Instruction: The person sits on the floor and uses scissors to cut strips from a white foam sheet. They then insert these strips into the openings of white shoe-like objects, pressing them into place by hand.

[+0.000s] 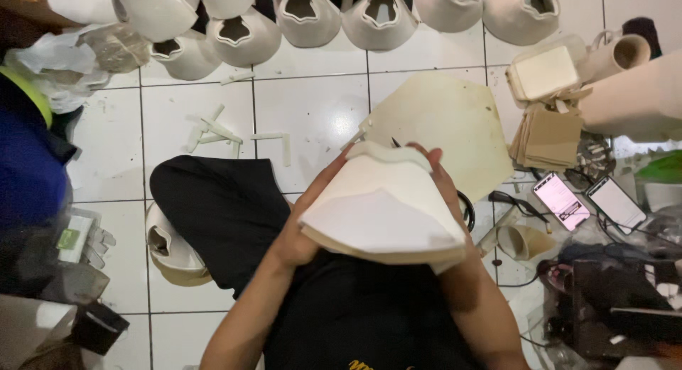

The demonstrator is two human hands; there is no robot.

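two hands hold one white clay pot (383,213); left hand (302,235) and right hand (444,189) press flat, fingers together, on its sides; it looks soft, easy to dent

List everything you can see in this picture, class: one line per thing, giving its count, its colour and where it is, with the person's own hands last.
held clay vessel: one, off-white, centre, between both hands
vessels in a row: at least eight, off-white, along the top on the floor
vessel by the knee: one, cream, lower left
hexagonal board: one, pale tan, on the tiles behind the held piece
clay strips: several, white, on the tiles upper left
cardboard stack: one, brown, right
phones: two, screens lit, right
tiled floor: white
left hand: grip on the vessel's left side
right hand: grip on its right side
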